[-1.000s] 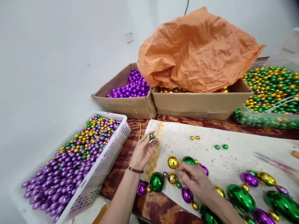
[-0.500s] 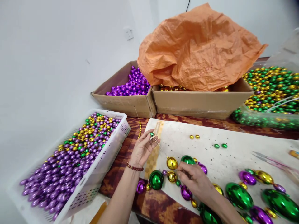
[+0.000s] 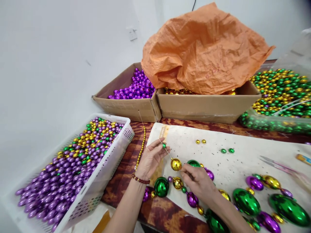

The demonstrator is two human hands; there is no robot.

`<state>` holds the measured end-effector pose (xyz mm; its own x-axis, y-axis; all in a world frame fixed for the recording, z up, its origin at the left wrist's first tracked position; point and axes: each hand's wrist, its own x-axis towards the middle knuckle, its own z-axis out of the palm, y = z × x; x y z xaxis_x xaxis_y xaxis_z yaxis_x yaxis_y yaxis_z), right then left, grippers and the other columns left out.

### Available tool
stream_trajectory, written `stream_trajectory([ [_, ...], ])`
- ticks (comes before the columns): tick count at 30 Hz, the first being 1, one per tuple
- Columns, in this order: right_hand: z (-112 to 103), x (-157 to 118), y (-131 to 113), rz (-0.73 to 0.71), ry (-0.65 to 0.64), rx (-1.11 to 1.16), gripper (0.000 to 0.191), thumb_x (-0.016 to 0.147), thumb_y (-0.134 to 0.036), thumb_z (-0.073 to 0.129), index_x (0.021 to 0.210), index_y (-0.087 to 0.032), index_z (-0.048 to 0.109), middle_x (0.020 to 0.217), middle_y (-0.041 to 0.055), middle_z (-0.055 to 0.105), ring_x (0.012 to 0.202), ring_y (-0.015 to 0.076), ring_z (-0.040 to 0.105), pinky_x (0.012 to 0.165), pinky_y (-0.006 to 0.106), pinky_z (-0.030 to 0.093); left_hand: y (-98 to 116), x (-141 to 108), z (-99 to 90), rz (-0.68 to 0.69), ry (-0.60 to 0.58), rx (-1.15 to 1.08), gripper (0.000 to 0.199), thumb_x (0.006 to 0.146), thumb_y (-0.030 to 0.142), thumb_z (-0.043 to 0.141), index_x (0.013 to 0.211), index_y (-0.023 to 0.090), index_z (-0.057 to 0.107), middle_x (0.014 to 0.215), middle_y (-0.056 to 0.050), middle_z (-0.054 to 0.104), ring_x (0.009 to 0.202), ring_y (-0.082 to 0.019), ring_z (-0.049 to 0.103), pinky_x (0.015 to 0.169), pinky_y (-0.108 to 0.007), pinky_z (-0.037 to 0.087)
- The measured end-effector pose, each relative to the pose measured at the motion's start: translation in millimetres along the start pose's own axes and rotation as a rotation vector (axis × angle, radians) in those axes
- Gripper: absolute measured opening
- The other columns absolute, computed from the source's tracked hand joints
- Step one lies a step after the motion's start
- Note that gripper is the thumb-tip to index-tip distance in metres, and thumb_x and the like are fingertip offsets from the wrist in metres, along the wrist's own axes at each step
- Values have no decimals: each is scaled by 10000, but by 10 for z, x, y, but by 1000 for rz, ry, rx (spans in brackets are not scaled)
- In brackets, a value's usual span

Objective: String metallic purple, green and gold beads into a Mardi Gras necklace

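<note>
My left hand (image 3: pixel 152 158), with a dark red bead bracelet at the wrist, pinches a small green bead (image 3: pixel 164 146) at its fingertips. A thin pale string (image 3: pixel 167 152) runs through or past this bead down to a shiny gold ball (image 3: pixel 176 164). My right hand (image 3: pixel 198 181) is closed beside that ball, its fingertips at the ball's right side; what lies inside the pinch is hidden. Below lies a strand with a green ball (image 3: pixel 161 186), a second gold ball (image 3: pixel 178 183) and a purple ball (image 3: pixel 192 199), partly covered by my right forearm.
A white basket (image 3: pixel 126 129) of mixed beads stands left. Cardboard boxes (image 3: pixel 206 105) with an orange sack (image 3: pixel 206 51) stand behind. Scissors (image 3: pixel 277 164) and large ornaments (image 3: pixel 246 202) lie right on the white cloth (image 3: pixel 213 168). A gold bead strand (image 3: pixel 142 147) hangs near my left hand.
My left hand has moved slightly right and down with the green bead, bringing it closer to the gold ball. More of the gold bead strand shows. My right hand stays beside the ball.
</note>
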<state>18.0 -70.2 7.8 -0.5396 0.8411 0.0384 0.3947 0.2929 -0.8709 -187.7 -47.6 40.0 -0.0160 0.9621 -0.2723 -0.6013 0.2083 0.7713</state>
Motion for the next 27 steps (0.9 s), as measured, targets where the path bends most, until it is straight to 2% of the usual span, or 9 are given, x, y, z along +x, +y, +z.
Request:
stream_trajectory([
  [6, 9, 134, -78, -17, 32, -34, 222, 945, -216, 423, 727, -213, 466, 603, -42, 478, 559, 122, 475, 558, 225, 329, -260, -135, 134, -54, 14, -22, 269, 864, 338, 628, 1021, 127, 684, 976, -105, 692, 992, -212, 646, 938, -345, 466],
  [10, 29, 148, -57, 34, 2, 69, 155, 943, -239, 438, 836, -218, 549, 606, -40, 543, 529, 126, 532, 542, 213, 383, -340, -83, 216, -35, 73, -124, 226, 826, 344, 669, 964, 166, 655, 811, -34, 652, 871, -181, 651, 871, -369, 501],
  [14, 15, 134, -12, 124, 63, 145, 159, 955, -290, 426, 975, -214, 563, 611, -38, 562, 524, 135, 575, 536, 216, 428, -408, 51, 199, 10, 173, -168, 203, 808, 317, 677, 928, 161, 627, 726, 3, 593, 711, -121, 608, 720, -293, 517],
  [17, -33, 154, -1, 138, 59, 143, 172, 958, -289, 414, 969, -212, 568, 602, -39, 565, 520, 132, 581, 539, 215, 438, -468, 131, 164, 42, 225, -116, 212, 799, 330, 671, 912, 158, 621, 692, 20, 557, 650, -105, 578, 620, -253, 490],
  [23, -203, 208, 7, 108, 34, 90, 193, 945, -286, 427, 881, -219, 596, 558, -44, 556, 502, 123, 557, 514, 205, 416, -515, 175, 175, 125, 289, 44, 286, 762, 400, 679, 910, 157, 644, 709, 28, 542, 616, -94, 569, 567, -235, 465],
  [25, -263, 241, 16, 107, 32, 83, 196, 934, -294, 440, 863, -214, 605, 554, -40, 561, 493, 122, 548, 500, 205, 411, -526, 168, 199, 118, 275, 88, 309, 742, 410, 696, 897, 145, 664, 740, 15, 559, 594, -92, 570, 542, -233, 454],
  [27, -310, 310, 32, 131, 61, 130, 204, 928, -320, 448, 896, -207, 614, 561, -36, 571, 478, 120, 546, 483, 206, 413, -549, 157, 227, 96, 206, 174, 319, 743, 416, 697, 902, 139, 681, 788, -5, 588, 593, -92, 580, 536, -227, 442],
])
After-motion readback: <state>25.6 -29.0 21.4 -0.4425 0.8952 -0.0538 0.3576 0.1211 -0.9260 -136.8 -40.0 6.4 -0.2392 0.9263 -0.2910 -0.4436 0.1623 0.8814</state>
